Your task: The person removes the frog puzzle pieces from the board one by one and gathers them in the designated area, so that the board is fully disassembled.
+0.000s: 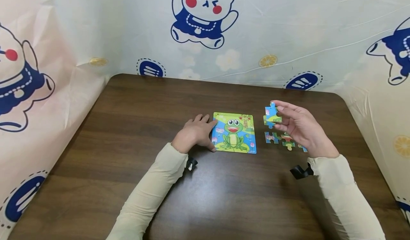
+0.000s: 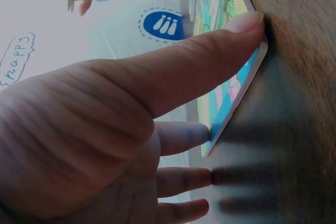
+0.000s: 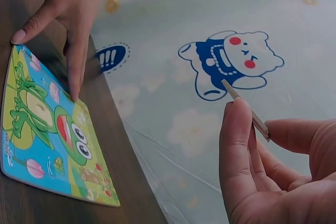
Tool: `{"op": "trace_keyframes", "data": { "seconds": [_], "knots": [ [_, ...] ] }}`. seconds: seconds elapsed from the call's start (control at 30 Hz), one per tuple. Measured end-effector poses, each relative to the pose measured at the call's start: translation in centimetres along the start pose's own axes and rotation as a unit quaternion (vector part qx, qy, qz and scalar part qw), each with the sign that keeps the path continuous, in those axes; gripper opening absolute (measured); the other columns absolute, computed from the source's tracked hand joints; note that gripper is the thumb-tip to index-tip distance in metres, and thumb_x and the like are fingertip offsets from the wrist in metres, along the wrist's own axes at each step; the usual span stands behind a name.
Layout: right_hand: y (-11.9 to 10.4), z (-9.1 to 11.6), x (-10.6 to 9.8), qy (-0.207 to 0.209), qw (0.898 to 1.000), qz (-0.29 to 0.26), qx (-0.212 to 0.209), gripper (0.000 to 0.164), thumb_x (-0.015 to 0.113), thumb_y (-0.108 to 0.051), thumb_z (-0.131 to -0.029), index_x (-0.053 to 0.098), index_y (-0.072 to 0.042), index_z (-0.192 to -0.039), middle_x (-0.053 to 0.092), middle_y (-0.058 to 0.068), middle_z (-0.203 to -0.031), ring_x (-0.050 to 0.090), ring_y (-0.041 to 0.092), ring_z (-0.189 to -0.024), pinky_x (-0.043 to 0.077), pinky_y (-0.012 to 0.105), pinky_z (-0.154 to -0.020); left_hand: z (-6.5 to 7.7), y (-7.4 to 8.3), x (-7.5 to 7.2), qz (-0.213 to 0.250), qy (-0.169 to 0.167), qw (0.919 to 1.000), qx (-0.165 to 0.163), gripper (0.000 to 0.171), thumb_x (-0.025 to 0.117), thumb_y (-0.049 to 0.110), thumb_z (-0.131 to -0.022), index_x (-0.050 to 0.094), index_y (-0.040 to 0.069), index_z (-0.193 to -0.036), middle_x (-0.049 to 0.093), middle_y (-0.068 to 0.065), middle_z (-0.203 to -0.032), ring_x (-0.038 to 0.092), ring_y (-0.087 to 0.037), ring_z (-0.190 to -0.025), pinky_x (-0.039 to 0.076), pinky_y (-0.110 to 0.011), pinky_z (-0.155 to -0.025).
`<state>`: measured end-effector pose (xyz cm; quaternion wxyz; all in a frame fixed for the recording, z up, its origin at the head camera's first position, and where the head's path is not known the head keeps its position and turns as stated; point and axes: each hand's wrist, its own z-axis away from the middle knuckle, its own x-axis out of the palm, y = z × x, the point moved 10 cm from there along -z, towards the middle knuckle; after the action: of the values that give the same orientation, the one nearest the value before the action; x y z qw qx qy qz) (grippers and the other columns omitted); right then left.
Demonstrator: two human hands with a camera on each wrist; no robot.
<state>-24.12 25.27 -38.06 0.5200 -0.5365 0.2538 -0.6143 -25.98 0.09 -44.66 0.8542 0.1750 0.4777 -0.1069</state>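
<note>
A square frog picture puzzle board (image 1: 234, 140) lies flat on the table, whole in its picture. My left hand (image 1: 196, 132) rests at its left side, fingers spread; in the left wrist view the thumb (image 2: 210, 59) touches a corner and the index finger reaches the edge. To the board's right, my right hand (image 1: 304, 128) pinches a blue-and-green jigsaw piece (image 1: 271, 112) between thumb and fingertips, above the table. The right wrist view shows that piece (image 3: 247, 110) edge-on, so its face is hidden there.
Loose jigsaw pieces (image 1: 271, 137) lie below the right hand, one with red and green (image 1: 288, 144); the hand partly covers them. The brown wooden table (image 1: 128, 133) has rounded far corners. Printed cloth (image 1: 128, 37) hangs behind and at both sides.
</note>
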Motion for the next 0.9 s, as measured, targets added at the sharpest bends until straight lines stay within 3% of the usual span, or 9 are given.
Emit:
{"op": "trace_keyframes", "data": {
  "seconds": [0.47, 0.7, 0.9],
  "knots": [
    [-0.2, 1.2, -2.2, 0.011, 1.0, -0.024, 0.004, 0.028, 0.056, -0.012, -0.105, 0.07, -0.01, -0.129, 0.077, 0.002, -0.109, 0.073, 0.014, -0.083, 0.062, 0.029, -0.072, 0.0, -0.2, 0.0, 0.001, 0.0, 1.0, 0.001, 0.108, 0.083, 0.055, -0.079, 0.022, 0.027, -0.163, 0.015, -0.011, -0.171, 0.013, -0.034, -0.158, 0.023, -0.054, -0.124],
    [-0.3, 1.5, -3.0, 0.042, 0.999, -0.002, 0.006, 0.029, 0.06, -0.017, -0.103, 0.069, -0.013, -0.13, 0.077, -0.001, -0.109, 0.072, 0.012, -0.082, 0.061, 0.026, -0.071, 0.0, -0.1, 0.1, 0.001, -0.004, 1.0, 0.001, 0.108, 0.082, 0.055, -0.079, 0.021, 0.026, -0.164, 0.014, -0.011, -0.171, 0.012, -0.034, -0.158, 0.022, -0.054, -0.124],
    [-0.4, 1.6, -2.7, 0.014, 0.999, -0.029, 0.0, 0.029, 0.056, -0.011, -0.104, 0.069, -0.009, -0.13, 0.077, 0.002, -0.108, 0.073, 0.014, -0.082, 0.062, 0.029, -0.071, 0.0, 0.0, 0.1, 0.0, -0.001, 1.0, 0.005, 0.108, 0.082, 0.055, -0.079, 0.021, 0.026, -0.164, 0.015, -0.012, -0.171, 0.013, -0.034, -0.158, 0.023, -0.054, -0.124]
  ]
}}
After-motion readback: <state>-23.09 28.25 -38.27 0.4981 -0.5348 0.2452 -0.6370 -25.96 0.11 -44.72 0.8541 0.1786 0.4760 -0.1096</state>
